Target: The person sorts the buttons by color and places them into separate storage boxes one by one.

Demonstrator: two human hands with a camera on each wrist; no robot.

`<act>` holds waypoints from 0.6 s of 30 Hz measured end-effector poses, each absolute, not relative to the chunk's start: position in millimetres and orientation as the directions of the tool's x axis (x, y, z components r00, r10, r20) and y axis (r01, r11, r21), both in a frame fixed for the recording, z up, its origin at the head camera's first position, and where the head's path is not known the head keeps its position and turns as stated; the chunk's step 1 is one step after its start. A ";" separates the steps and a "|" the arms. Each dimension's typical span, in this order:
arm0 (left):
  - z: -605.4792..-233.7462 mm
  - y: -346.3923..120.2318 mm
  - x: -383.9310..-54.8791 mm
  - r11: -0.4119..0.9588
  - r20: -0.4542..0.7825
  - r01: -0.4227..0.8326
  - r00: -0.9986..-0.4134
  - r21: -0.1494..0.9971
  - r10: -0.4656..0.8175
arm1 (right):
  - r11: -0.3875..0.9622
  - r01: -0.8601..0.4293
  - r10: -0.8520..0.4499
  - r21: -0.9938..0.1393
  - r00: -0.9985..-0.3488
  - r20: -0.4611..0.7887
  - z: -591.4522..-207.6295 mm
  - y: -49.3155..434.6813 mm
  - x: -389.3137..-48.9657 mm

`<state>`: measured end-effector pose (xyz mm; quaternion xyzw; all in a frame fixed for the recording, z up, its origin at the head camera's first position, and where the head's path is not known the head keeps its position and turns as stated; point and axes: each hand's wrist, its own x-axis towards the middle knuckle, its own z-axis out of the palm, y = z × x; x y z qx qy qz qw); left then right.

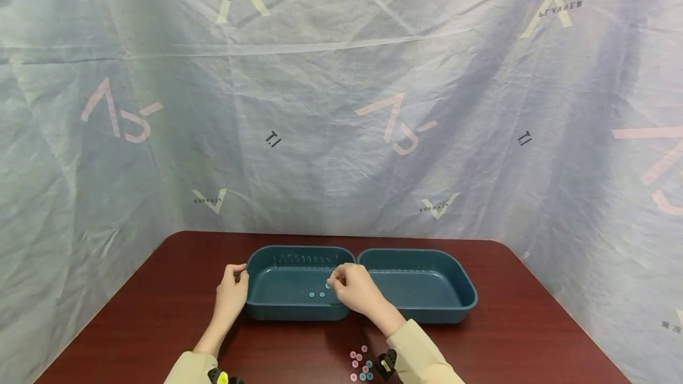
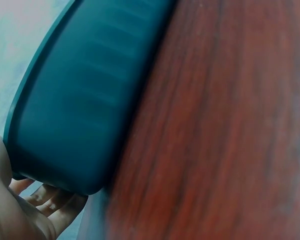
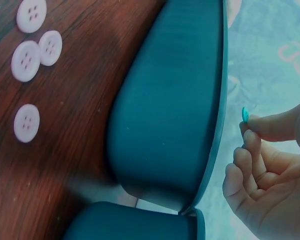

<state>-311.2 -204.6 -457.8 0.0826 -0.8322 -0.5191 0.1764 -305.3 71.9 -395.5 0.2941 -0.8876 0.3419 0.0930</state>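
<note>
My right hand (image 1: 356, 290) is over the right part of the left teal tray (image 1: 296, 312). Between thumb and forefinger it pinches a small teal button (image 3: 245, 115), while its other fingers curl toward the palm in the right wrist view. Two more teal buttons (image 1: 317, 294) lie on that tray's floor, left of the pinched one. At the tray's left end, my left hand (image 1: 232, 295) holds the side, thumb by the rim and fingers curled against the outer wall (image 2: 75, 95) in the left wrist view.
A second teal tray (image 1: 427, 315) stands close beside the first on the right. In front of the trays, several pink buttons (image 1: 355, 364) and a few teal ones (image 1: 363, 376) lie loose on the dark red wooden table (image 1: 288, 354). A printed cloth (image 1: 331, 76) hangs behind.
</note>
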 end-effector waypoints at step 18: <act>-458.4 -203.9 -311.3 0.454 0.219 0.052 -0.921 0.890 -0.323 | 0.606 -0.563 -0.455 -0.562 -0.825 0.336 -399.0 60.2 -316.7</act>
